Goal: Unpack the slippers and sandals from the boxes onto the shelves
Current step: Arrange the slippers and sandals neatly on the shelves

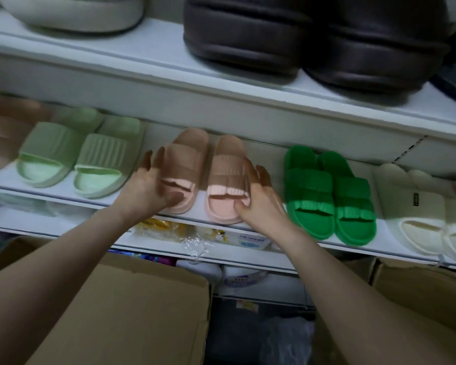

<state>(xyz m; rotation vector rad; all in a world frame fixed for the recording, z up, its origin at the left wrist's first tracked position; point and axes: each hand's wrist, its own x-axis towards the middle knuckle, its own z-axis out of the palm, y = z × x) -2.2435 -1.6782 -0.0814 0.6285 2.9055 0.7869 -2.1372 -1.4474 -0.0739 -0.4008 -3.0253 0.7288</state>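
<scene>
A: Where is the pink pair?

B: The two pink slippers [208, 177] stand side by side on the middle shelf [271, 227], toes toward the front edge, heels to the back wall.

A: And the hands?

B: One on each outer flank. The left hand [153, 185] lies against the outer side of the left slipper, fingers straight and spread, thumb reaching toward the toe opening. The right hand [258, 191] is on the outer side of the right slipper, thumb touching the rim of its toe, fingers extended along the strap. Both look flat against the slippers, not curled round them, though motion blur softens the fingertips.

A: What sits beside them?

B: To the left, a light green pair [77, 159]; to the right, a bright green pair [327, 191], just beside the right hand; past that a cream pair [416, 212]. The upper shelf [148, 61] carries a thick dark pair [308, 46] and a pale slipper [74, 14].

A: Below?

B: Packaged goods [195, 233] under the shelf, and a cardboard box [132, 312] between the forearms.
</scene>
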